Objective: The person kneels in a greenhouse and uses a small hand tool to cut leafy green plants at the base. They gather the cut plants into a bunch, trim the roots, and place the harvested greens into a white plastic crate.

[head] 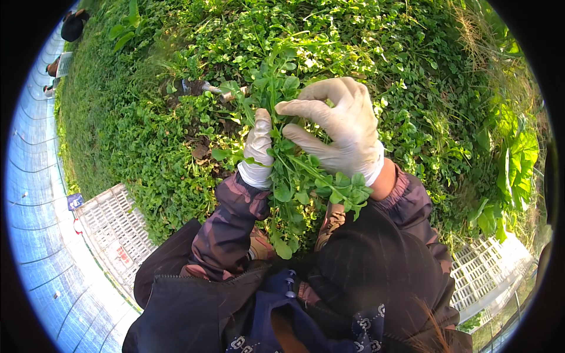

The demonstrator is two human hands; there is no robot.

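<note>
A bunch of leafy green plants (287, 176) hangs between my two gloved hands, some stems trailing over my right wrist and down between my legs. My left hand (258, 148), in a pale thin glove, is closed around the bunch, its thumb up on the left side; its other fingers are hidden behind leaves. My right hand (337, 125), in a soiled pale glove, is at the bunch's right side, with thumb and fingers curved and their tips near the stems. Whether those tips pinch a leaf is unclear. Low green plants (212, 57) cover the ground beyond.
A white slatted plastic crate (110, 225) lies at the left, another (490, 269) at the lower right. A soil-covered tool or object (205, 87) lies among the plants. Large-leaved plants (521, 163) grow at the right. Plastic sheeting (39, 212) curves along the left; a dark figure (74, 26) is far off.
</note>
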